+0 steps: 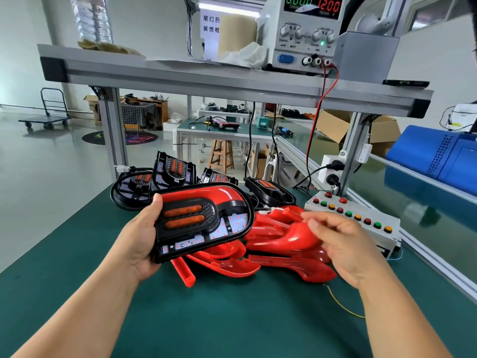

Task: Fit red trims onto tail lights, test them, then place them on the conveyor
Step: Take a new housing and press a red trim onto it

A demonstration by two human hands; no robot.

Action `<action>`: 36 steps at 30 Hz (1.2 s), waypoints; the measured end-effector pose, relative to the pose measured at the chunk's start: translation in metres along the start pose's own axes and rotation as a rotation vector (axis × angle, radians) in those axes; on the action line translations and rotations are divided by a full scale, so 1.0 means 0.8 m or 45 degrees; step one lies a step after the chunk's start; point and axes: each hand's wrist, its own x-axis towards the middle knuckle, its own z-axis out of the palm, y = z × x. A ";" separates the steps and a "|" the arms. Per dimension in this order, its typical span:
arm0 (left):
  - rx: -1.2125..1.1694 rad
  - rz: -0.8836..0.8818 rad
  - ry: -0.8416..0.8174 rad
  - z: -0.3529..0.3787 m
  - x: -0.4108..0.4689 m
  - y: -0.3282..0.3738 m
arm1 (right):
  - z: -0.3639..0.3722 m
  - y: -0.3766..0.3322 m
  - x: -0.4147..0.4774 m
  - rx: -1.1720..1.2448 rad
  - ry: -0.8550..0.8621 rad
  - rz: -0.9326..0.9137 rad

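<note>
My left hand (140, 239) grips a black tail light (191, 223) by its left edge, held above the green mat. A red trim (222, 193) sits along the light's top and right side. My right hand (343, 241) hovers blurred over a pile of loose red trims (281, 244), fingers apart, with nothing clearly in it. A small white connector (265, 210) shows just right of the held light. Several bare black tail lights (173, 169) lie behind the pile.
A white button box (353, 218) with red, green and yellow buttons stands at the right. A power supply (307, 32) reading 12.00 sits on the aluminium shelf above, with red and black leads hanging down. The green conveyor belt (413, 202) runs along the right, carrying a blue bin (436, 153).
</note>
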 end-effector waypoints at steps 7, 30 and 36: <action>0.000 -0.008 -0.010 0.002 -0.002 0.005 | -0.026 -0.020 0.007 0.735 0.365 -0.218; 0.281 -0.083 -0.167 0.019 -0.011 -0.011 | 0.077 0.006 -0.016 0.374 -0.172 -0.213; 0.230 -0.065 -0.122 0.021 -0.011 -0.010 | 0.082 0.012 -0.021 -0.160 -0.032 -0.449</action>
